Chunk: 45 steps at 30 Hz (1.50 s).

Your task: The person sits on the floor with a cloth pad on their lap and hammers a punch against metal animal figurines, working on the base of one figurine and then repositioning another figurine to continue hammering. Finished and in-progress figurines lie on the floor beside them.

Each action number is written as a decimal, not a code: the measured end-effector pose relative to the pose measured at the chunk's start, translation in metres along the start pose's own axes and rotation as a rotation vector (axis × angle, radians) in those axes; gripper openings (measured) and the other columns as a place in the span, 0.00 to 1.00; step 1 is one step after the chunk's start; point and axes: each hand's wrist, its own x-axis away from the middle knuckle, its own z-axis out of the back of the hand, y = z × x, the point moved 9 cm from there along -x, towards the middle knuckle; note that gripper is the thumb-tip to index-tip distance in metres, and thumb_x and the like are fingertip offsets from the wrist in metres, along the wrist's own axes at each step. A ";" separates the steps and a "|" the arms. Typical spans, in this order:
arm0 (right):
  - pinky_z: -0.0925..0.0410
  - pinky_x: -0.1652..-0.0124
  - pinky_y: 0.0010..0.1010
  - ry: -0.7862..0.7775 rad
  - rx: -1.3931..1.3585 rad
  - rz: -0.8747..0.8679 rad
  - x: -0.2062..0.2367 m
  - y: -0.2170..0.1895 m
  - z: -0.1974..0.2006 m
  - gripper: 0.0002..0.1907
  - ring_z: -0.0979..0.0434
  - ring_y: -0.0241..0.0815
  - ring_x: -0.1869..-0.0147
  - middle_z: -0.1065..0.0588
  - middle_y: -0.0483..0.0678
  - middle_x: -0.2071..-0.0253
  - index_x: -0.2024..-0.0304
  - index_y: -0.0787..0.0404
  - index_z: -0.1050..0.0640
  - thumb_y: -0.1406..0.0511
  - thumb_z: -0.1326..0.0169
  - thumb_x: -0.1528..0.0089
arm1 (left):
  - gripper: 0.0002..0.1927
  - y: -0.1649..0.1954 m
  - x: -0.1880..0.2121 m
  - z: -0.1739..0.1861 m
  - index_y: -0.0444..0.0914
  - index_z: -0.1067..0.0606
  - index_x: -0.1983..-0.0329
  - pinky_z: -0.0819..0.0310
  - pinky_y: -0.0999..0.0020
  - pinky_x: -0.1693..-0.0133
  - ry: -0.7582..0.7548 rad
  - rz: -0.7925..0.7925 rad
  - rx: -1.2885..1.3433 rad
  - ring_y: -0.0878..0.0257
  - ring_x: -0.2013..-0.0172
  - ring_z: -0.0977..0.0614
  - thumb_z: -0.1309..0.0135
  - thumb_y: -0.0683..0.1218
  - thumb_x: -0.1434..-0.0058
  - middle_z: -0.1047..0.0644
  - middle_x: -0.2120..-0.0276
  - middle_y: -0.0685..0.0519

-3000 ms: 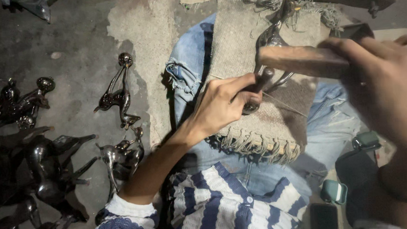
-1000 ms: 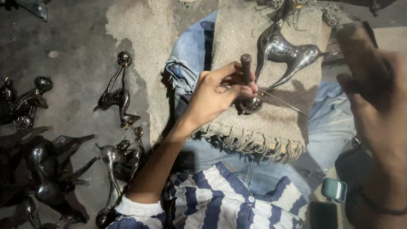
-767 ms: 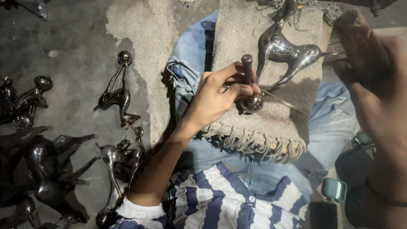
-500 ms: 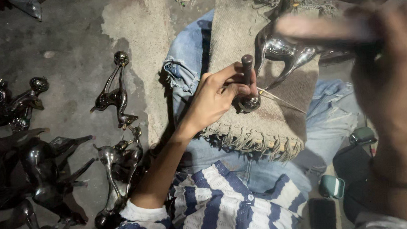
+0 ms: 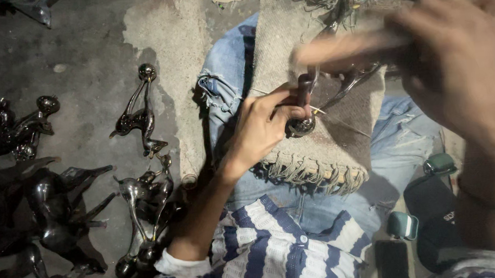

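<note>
Since half a second earlier, your right hand (image 5: 456, 69) swept its blurred file (image 5: 343, 47) leftward across the burlap pad (image 5: 325, 135) on your lap, fingers wrapped tight around the handle. Your left hand (image 5: 263, 127) stayed on the pad's middle, fingers pinched shut around the metal figurine (image 5: 304, 106), its round base resting on the burlap. Left of the pad, more dark metal figurines (image 5: 138, 119) lay on the concrete floor (image 5: 82, 46).
</note>
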 end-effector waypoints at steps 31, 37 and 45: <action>0.26 0.43 0.36 0.024 -0.343 -0.015 0.005 0.017 -0.008 0.17 0.21 0.51 0.39 0.25 0.60 0.45 0.37 0.70 0.33 0.78 0.50 0.28 | 0.04 0.002 0.017 0.010 0.34 0.24 0.55 0.16 0.72 0.57 0.255 0.231 -0.001 0.66 0.59 0.11 0.46 0.37 0.31 0.15 0.64 0.51; 0.25 0.43 0.38 0.165 -0.524 -0.070 0.008 0.033 -0.012 0.13 0.20 0.51 0.40 0.25 0.60 0.44 0.39 0.74 0.29 0.79 0.52 0.26 | 0.04 -0.005 0.018 0.008 0.36 0.23 0.55 0.16 0.72 0.61 0.235 0.250 -0.021 0.66 0.60 0.11 0.46 0.38 0.31 0.14 0.64 0.52; 0.27 0.54 0.41 -0.149 0.521 0.054 0.002 -0.021 -0.006 0.25 0.21 0.40 0.60 0.24 0.43 0.66 0.39 0.44 0.25 0.67 0.36 0.37 | 0.08 0.002 0.020 0.004 0.36 0.21 0.52 0.16 0.73 0.57 0.204 0.139 -0.139 0.65 0.60 0.11 0.47 0.36 0.33 0.14 0.62 0.50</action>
